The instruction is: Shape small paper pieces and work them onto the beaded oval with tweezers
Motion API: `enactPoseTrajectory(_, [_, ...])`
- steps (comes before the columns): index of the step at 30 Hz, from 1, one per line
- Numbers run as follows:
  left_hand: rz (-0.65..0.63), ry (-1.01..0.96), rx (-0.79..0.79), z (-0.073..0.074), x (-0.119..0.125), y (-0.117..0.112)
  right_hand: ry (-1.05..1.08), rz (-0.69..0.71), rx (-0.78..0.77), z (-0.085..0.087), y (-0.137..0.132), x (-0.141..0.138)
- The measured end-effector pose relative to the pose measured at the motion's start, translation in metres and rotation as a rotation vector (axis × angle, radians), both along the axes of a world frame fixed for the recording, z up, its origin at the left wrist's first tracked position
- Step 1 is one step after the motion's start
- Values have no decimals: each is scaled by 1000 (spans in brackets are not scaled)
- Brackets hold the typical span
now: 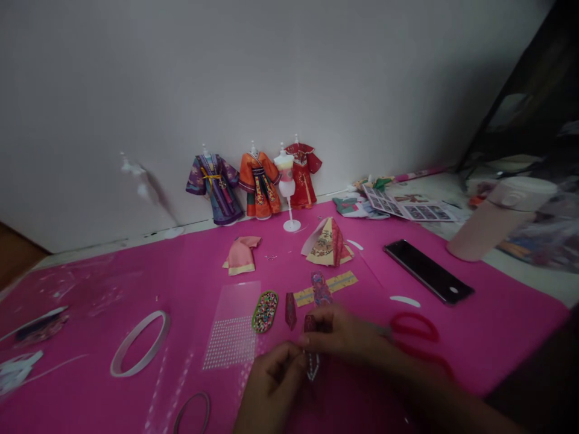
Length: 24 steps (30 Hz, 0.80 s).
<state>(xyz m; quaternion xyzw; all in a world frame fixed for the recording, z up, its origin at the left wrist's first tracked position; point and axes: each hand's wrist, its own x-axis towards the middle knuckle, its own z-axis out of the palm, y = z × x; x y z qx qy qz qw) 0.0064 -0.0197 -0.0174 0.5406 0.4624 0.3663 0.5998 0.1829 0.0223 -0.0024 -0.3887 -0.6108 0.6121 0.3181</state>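
A small dark red patterned fabric strip (310, 324) with a pointed end is pinched between the thumb and fingers of my right hand (346, 339). White rhinestones (313, 366) line the pointed part below my fingers. My left hand (277, 383) is closed at the strip's left edge, its fingertips meeting those of the right; part of the strip is hidden there. Just beyond lies a similar dark red piece (290, 311), beside a yellow band with a purple patterned piece (321, 289) across it. A green tray of colourful beads (265, 311) and a rhinestone sheet (230, 342) lie to the left.
Red-handled scissors (414, 325) lie by my right forearm, with a black phone (429, 271) and a pink bottle (500, 218) beyond. Tape rings (140, 343) lie left. Doll dresses (216, 187) and a small mannequin (286, 187) stand at the wall.
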Motion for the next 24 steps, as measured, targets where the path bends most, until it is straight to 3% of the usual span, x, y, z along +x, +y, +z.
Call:
enactPoseTrajectory(7, [34, -19, -16, 5, 2, -2, 27, -42, -35, 4, -1, -1])
enactPoseTrajectory(16, [39, -57, -26, -3, 2, -1, 31, -50, -57, 5, -1, 2])
enactPoseTrajectory(24, [22, -76, -90, 12, 3, -5, 19, -58, -73, 5, -1, 3])
